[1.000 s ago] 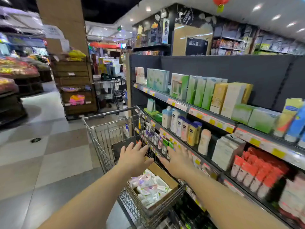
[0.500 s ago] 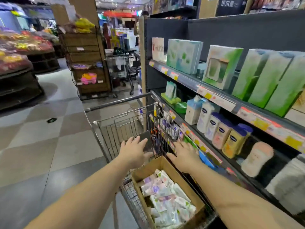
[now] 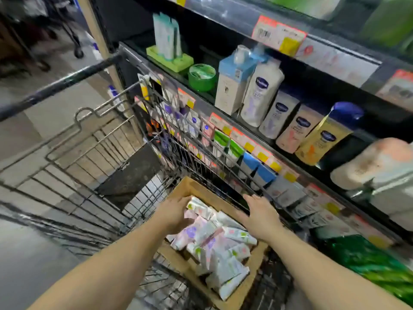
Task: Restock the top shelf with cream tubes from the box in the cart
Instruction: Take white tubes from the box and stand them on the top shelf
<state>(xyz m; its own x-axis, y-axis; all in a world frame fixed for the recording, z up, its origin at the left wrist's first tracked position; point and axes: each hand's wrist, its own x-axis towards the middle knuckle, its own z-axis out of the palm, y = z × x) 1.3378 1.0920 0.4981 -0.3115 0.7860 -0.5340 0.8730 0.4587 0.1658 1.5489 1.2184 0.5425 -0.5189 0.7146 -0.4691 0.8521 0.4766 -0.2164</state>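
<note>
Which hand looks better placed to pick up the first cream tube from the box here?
Left. The left hand is already down inside the cardboard box, fingers against the cream tubes. The right hand is spread flat over the box's shelf-side edge by the cart wall, holding nothing.

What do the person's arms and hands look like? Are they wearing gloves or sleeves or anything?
No gloves. The left hand and the right hand are both bare, and both forearms are bare too, as far back as the picture shows, so no sleeve is in view. No watch, bracelet or ring shows on the parts you can see. The picture is a bit blurry, so tiny things could be missed.
</note>
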